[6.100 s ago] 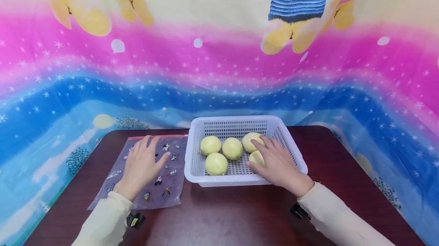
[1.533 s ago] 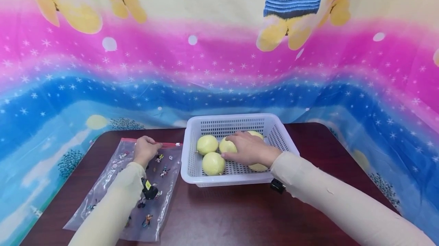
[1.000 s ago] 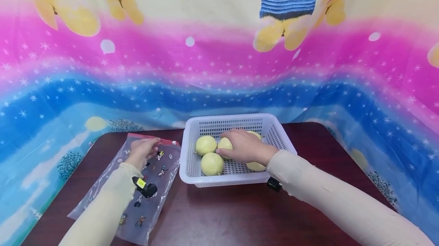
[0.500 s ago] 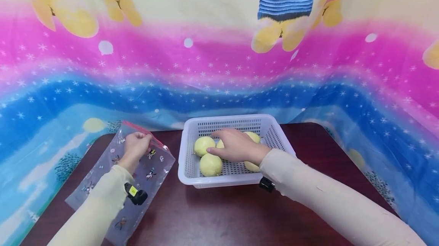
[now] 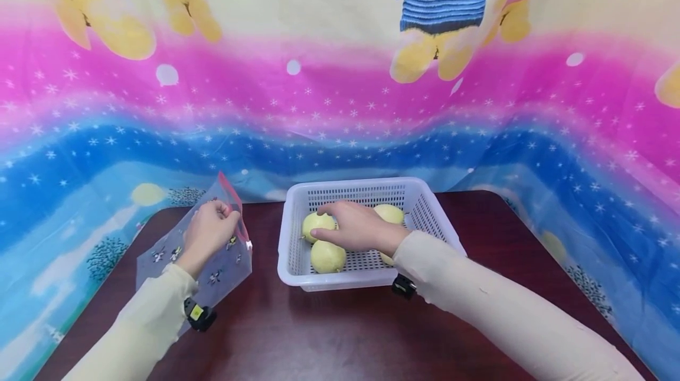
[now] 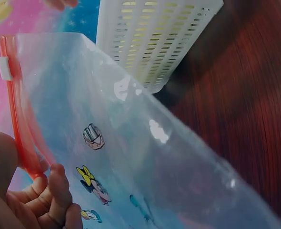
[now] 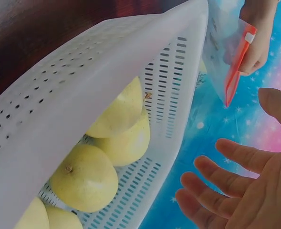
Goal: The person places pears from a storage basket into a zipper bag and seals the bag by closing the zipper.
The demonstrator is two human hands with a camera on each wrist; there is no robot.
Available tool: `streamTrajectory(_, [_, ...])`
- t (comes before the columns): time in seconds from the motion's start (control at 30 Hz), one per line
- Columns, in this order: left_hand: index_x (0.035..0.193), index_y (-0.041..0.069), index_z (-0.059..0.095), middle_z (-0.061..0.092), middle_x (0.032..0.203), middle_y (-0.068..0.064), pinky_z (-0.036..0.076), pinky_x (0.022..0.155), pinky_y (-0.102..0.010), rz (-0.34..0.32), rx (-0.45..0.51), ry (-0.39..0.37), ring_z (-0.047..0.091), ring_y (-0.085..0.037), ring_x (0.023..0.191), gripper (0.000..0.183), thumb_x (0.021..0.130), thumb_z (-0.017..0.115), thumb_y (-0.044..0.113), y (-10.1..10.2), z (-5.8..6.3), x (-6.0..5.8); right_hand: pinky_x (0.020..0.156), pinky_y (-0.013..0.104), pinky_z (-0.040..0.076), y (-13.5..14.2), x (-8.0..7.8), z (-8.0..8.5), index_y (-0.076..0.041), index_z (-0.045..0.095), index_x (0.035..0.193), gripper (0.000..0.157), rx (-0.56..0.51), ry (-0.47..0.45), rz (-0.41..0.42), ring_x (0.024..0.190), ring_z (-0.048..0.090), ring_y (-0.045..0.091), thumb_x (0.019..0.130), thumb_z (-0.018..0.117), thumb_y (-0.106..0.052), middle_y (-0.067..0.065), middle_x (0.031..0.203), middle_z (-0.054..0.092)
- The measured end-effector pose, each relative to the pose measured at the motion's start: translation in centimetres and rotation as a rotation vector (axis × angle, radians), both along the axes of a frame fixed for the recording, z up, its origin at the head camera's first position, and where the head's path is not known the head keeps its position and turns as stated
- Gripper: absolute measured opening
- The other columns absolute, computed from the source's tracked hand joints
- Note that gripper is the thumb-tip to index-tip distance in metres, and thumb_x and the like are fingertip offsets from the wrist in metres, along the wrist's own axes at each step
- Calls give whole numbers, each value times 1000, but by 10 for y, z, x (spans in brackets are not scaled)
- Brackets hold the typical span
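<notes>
In the head view my left hand (image 5: 208, 230) pinches the red zip edge of a clear plastic zip bag (image 5: 229, 266) printed with cartoon figures. The bag hangs tilted above the table, its red edge facing the basket. The left wrist view shows the curled fingers on the red strip and a white slider (image 6: 5, 68) at one end. My right hand (image 5: 358, 226) hovers over the white basket (image 5: 345, 280), fingers spread and holding nothing. Below it lie several round pale-yellow pears (image 5: 327, 257), some partly hidden by the hand. The right wrist view shows the bare palm (image 7: 255, 191) beside the basket.
The dark red-brown table (image 5: 319, 334) carries the basket near its back edge. A patterned cloth backdrop (image 5: 340, 115) hangs close behind and along both sides. Each sleeve has a black wrist camera (image 5: 199, 315) strapped near the cuff.
The left hand has taken hold of the zip bag, which lay flat, and raised and turned its zip edge toward the basket. The right hand has drifted left over the pears.
</notes>
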State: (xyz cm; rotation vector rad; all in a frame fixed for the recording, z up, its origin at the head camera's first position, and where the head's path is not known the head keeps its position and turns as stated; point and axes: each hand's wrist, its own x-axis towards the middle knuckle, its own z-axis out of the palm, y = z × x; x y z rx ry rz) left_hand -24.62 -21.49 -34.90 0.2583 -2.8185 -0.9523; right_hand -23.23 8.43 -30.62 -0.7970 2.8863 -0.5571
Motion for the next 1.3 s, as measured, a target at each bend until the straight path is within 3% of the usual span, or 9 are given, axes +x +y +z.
streamTrajectory(0.37, [85,15,53,46,60,3,33,62,-36,-66,-56,44,50,-19,61,15,90,49,29,12,14,20,104,46,49,-12,3,-3,-17,60,139,54,-42,-42,20,128,61,24,97,59,-51,6,136,66])
streamTrajectory(0.63, [80,14,55,46,59,1,32,54,-35,-130,-102,99,49,-20,57,14,88,51,25,27,19,33,104,44,49,-15,2,-4,-14,59,140,55,-107,-155,34,121,65,24,98,58,-49,10,133,66])
streamTrajectory(0.9, [77,15,55,50,59,-1,36,52,-34,-180,-136,142,55,-19,59,12,86,54,23,44,25,47,100,40,51,-18,-2,-6,-11,60,138,52,-164,-210,51,114,66,21,99,58,-46,8,127,69])
streamTrajectory(1.1, [77,16,56,55,60,0,37,49,-32,-207,-134,145,56,-17,58,11,86,55,23,55,27,54,105,41,49,-23,-2,-6,-10,62,136,50,-220,-245,50,119,65,21,102,52,-46,8,129,69])
streamTrajectory(1.3, [76,16,55,53,59,0,36,47,-32,-244,-129,146,53,-16,55,12,86,56,21,66,28,60,93,34,52,-30,-2,-10,-8,68,127,48,-272,-237,60,101,66,13,105,47,-45,5,118,72])
